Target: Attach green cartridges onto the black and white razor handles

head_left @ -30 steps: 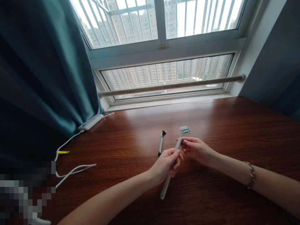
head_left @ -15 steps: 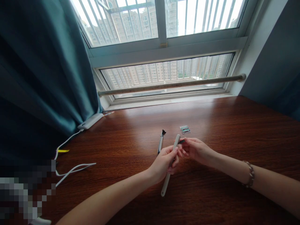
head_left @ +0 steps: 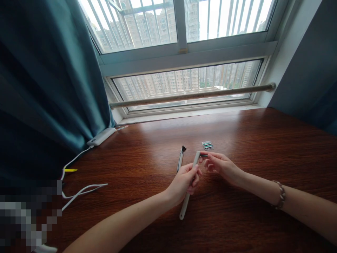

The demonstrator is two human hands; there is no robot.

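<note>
My left hand (head_left: 184, 181) is closed around the middle of a long pale grey razor handle (head_left: 184, 207), which it holds tilted above the wooden table (head_left: 237, 133). My right hand (head_left: 219, 165) pinches a small dark piece at the handle's upper end. A second razor handle (head_left: 180, 160), dark and silver, lies flat on the table just left of the hands. A small clear pack of blade cartridges (head_left: 207, 145) lies just beyond my right hand.
A white power strip (head_left: 101, 137) rests at the table's back left, and its white cables (head_left: 81, 191) trail toward me along the left edge. A teal curtain (head_left: 44, 88) hangs on the left. The window sill and a horizontal rod (head_left: 192, 95) run behind the table.
Both hands and the grey handle have shifted slightly left and away from me. My right fingers have moved up to the handle's very tip.
</note>
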